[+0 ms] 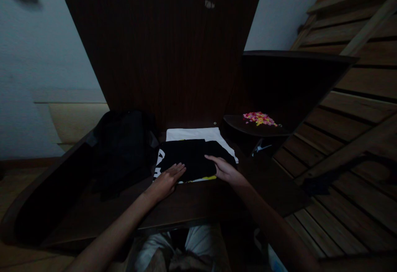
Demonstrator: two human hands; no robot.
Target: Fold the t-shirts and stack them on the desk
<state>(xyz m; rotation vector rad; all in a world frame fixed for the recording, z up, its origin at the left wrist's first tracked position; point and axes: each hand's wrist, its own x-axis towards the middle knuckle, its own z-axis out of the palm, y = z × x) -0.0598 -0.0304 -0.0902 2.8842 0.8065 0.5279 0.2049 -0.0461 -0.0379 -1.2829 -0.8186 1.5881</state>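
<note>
A folded black garment lies on a white cloth with black lettering and bits of yellow print at its edges; it looks like a T-shirt. My left hand rests flat on the black garment's near left part, fingers stretched out. At the near right edge, my right hand holds the black garment. Its thumb lies on top, pointing left, while the other fingers are mostly hidden beneath or behind the edge. Both cloths lie on a dark wooden desk.
A black bag stands on the desk at the left. Small pink, red and yellow pieces are heaped on a rounded corner shelf at the right. A dark panel rises behind, and wooden slats run along the right.
</note>
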